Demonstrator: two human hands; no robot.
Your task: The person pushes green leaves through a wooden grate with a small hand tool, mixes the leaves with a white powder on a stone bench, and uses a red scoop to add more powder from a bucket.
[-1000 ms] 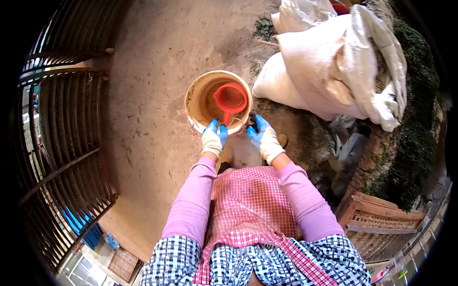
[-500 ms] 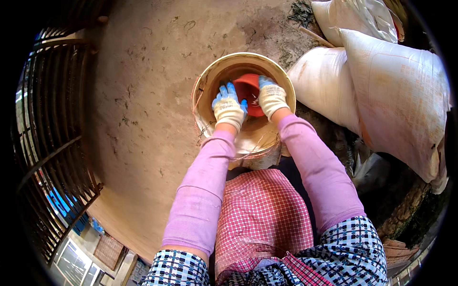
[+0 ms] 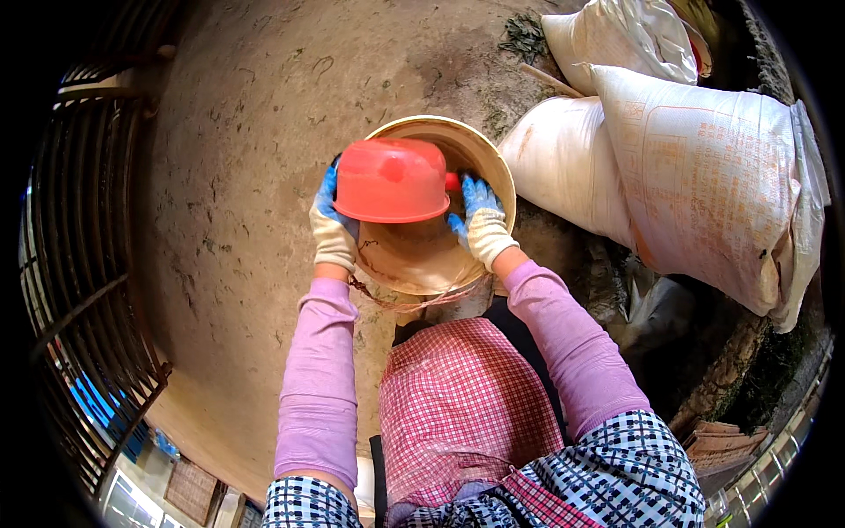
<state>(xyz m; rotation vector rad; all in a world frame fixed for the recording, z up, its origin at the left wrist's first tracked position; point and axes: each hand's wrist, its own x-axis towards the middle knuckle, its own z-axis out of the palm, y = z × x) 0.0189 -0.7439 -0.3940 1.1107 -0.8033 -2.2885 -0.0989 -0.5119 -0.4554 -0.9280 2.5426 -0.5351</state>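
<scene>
A red plastic dipper (image 3: 392, 180) is tilted over a cream-coloured bucket (image 3: 503, 167), its rounded outside turned up toward me. My left hand (image 3: 332, 220), in a white glove with blue fingers, grips the dipper's left side. At its short handle is my right hand (image 3: 482, 220), gloved alike; the fingers cover the handle's end and the thumb points left below it. The dipper's opening is hidden. Brownish stains coat the bucket's inner wall, and a twisted cord (image 3: 409, 306) hangs along its near side.
Stuffed white woven sacks (image 3: 695, 167) lean close on the right. Dark metal bars (image 3: 84, 264) stand at the left. The bucket rests on a dirty concrete floor (image 3: 246, 176), just ahead of my checked apron (image 3: 475, 387). A stick (image 3: 550, 79) lies near the sacks.
The dipper has come up from inside the bucket and tipped over, its outside now showing. My left hand moved out to its left side; my right hand is at its handle.
</scene>
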